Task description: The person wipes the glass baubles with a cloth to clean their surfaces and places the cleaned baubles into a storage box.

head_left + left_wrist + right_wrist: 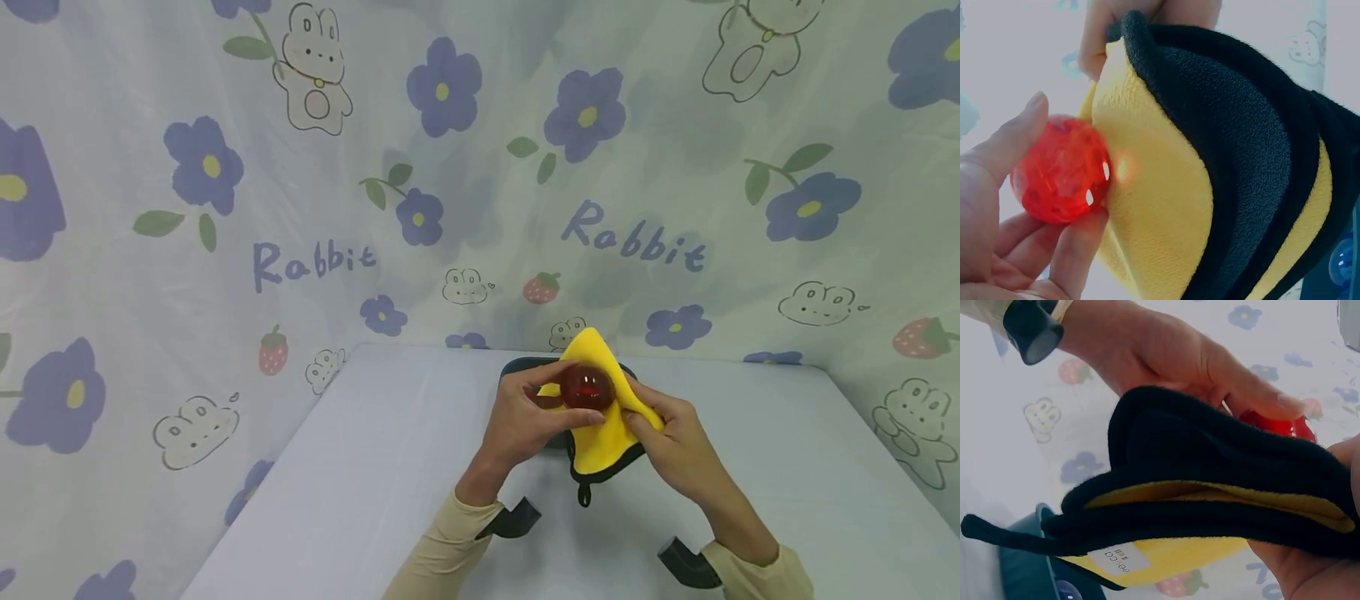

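Between the thumb and fingers of my left hand is a clear red ball, shiny and see-through. A yellow cloth with black edging and a hanging loop lies against the ball's far side. My right hand grips the cloth's right part, thumb on top. In the left wrist view the red ball touches the yellow face of the folded cloth, whose other side is dark. The right wrist view shows the cloth's dark folds hiding most of the ball, and a white label.
Behind the hands, a dark teal container stands on the white table, largely covered by hands and cloth. Inside it a blue ball shows in the left wrist view. A rabbit-and-flower patterned curtain hangs behind the table.
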{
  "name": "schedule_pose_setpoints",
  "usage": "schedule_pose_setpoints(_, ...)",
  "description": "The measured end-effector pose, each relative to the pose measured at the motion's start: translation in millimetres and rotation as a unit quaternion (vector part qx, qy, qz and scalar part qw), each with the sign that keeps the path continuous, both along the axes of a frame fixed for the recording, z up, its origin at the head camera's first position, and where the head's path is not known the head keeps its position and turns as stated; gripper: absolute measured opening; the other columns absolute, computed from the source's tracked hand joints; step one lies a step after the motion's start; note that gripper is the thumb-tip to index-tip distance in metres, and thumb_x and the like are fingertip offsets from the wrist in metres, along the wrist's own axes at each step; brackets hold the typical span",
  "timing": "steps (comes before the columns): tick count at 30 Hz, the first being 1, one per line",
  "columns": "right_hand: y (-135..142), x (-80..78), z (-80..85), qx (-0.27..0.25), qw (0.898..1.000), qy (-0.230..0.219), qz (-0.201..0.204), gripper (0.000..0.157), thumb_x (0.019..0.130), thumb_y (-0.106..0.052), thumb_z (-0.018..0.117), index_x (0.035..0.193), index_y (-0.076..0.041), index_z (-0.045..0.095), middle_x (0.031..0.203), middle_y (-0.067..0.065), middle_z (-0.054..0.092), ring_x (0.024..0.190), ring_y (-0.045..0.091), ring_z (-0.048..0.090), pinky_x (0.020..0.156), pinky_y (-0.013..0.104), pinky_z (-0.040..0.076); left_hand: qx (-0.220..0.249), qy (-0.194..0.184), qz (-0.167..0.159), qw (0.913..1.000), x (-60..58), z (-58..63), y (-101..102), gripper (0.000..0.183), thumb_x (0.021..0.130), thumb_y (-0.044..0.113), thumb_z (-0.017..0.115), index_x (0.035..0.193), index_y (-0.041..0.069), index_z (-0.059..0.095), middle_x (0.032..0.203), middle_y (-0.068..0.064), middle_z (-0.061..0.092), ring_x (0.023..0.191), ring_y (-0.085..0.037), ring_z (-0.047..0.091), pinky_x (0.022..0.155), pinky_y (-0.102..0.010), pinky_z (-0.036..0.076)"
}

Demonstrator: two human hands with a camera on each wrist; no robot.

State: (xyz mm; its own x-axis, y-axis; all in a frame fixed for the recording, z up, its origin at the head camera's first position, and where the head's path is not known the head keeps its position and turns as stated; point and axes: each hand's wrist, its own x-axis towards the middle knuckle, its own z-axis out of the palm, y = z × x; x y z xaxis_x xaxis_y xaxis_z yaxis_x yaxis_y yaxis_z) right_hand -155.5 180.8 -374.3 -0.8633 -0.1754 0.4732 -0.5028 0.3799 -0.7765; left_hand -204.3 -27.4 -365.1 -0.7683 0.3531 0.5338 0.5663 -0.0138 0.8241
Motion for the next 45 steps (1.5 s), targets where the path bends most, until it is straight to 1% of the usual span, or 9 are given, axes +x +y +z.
schedule_pose_setpoints(7, -4, 2.8, 3.8, 0.017, 1.000, -0.024, -0.009, 0.046, 0.099, -0.002, 0.051, 0.144, 0.004, 0.044, 0.126, 0.022, 0.064, 0.081, 0.012, 0.063, 0.076, 0.016, 0.057, 0.006, -0.017, 0.029, 0.9994, -3.5, -1.8, 1, 0.050, 0.075, 0.035, 0.085, 0.120, 0.021, 0.070, 0.113, -0.002, 0.074, 0.096, -0.012, 0.072, 0.076, -0.030, 0.062)
schedule_pose_setpoints(13, -6, 5.8, 7.3, 0.034, 0.999, -0.024, -0.021, 0.047, 0.097, -0.002, 0.052, 0.144, 0.002, 0.045, 0.128, 0.023, 0.063, 0.079, 0.013, 0.062, 0.075, 0.016, 0.057, -0.028, -0.029, 0.064, 0.9971, -4.6, -3.7, 0, 0.063, 0.075, 0.044, 0.083, 0.130, 0.020, 0.064, 0.116, -0.003, 0.072, 0.103, -0.013, 0.069, 0.080, -0.026, 0.061)
schedule_pose_setpoints(19, -7, 8.6, 9.5, 0.049, 0.998, -0.010, -0.025, 0.050, 0.096, 0.001, 0.052, 0.145, -0.001, 0.045, 0.130, 0.021, 0.063, 0.078, 0.014, 0.061, 0.071, 0.018, 0.058, -0.049, -0.048, 0.069, 0.9953, -7.0, -5.0, -1, 0.058, 0.076, 0.036, 0.085, 0.128, 0.021, 0.065, 0.123, 0.001, 0.070, 0.104, -0.013, 0.069, 0.084, -0.026, 0.060)
schedule_pose_setpoints(26, -8, 10.5, 10.4, 0.056, 0.998, 0.025, -0.033, 0.054, 0.093, 0.007, 0.052, 0.145, -0.007, 0.047, 0.131, 0.018, 0.063, 0.080, 0.014, 0.062, 0.074, 0.017, 0.058, -0.065, -0.063, 0.052, 0.9946, -7.7, -3.9, -3, 0.049, 0.075, 0.033, 0.086, 0.120, 0.023, 0.070, 0.116, 0.003, 0.073, 0.095, -0.012, 0.072, 0.081, -0.029, 0.061)
schedule_pose_setpoints(34, -9, 9.5, 8.5, 0.089, 0.990, 0.103, -0.022, 0.067, 0.088, 0.016, 0.052, 0.146, -0.018, 0.048, 0.145, 0.012, 0.055, 0.091, 0.013, 0.060, 0.068, 0.015, 0.053, -0.120, -0.049, 0.012, 0.9915, -4.7, -2.2, -6, 0.040, 0.075, 0.036, 0.085, 0.112, 0.027, 0.073, 0.102, 0.008, 0.074, 0.087, -0.008, 0.069, 0.077, -0.027, 0.060)
schedule_pose_setpoints(37, -9, 8.8, 8.3, 0.110, 0.987, 0.120, -0.019, 0.069, 0.087, 0.015, 0.054, 0.146, -0.019, 0.048, 0.149, 0.006, 0.052, 0.101, 0.012, 0.061, 0.074, 0.011, 0.051, -0.130, -0.047, -0.002, 0.9904, -3.4, -0.9, -6, 0.033, 0.074, 0.035, 0.086, 0.104, 0.026, 0.074, 0.092, 0.008, 0.074, 0.081, -0.008, 0.069, 0.073, -0.027, 0.060)
schedule_pose_setpoints(40, -9, 7.5, 7.8, 0.130, 0.982, 0.134, -0.011, 0.068, 0.088, 0.015, 0.054, 0.147, -0.018, 0.047, 0.150, 0.004, 0.050, 0.122, 0.011, 0.058, 0.089, 0.003, 0.046, -0.149, -0.033, -0.004, 0.9882, -1.9, 0.7, -6, 0.029, 0.073, 0.036, 0.087, 0.097, 0.025, 0.074, 0.085, 0.009, 0.071, 0.075, -0.008, 0.066, 0.067, -0.026, 0.058)
schedule_pose_setpoints(43, -6, 6.0, 7.7, 0.140, 0.980, 0.144, -0.001, 0.069, 0.088, 0.016, 0.054, 0.148, -0.017, 0.046, 0.151, 0.003, 0.049, 0.137, 0.010, 0.049, 0.100, 0.002, 0.039, -0.166, -0.017, -0.007, 0.9860, 0.1, 2.4, -7, 0.031, 0.072, 0.036, 0.087, 0.097, 0.024, 0.073, 0.086, 0.010, 0.071, 0.075, -0.006, 0.065, 0.066, -0.025, 0.058)
schedule_pose_setpoints(45, -4, 4.5, 7.5, 0.140, 0.980, 0.142, 0.008, 0.069, 0.088, 0.016, 0.054, 0.148, -0.017, 0.046, 0.151, 0.004, 0.050, 0.136, 0.009, 0.050, 0.100, 0.004, 0.040, -0.168, -0.013, -0.016, 0.9855, 1.5, 3.7, -7, 0.033, 0.072, 0.034, 0.088, 0.100, 0.023, 0.073, 0.090, 0.010, 0.072, 0.078, -0.005, 0.067, 0.068, -0.025, 0.059)
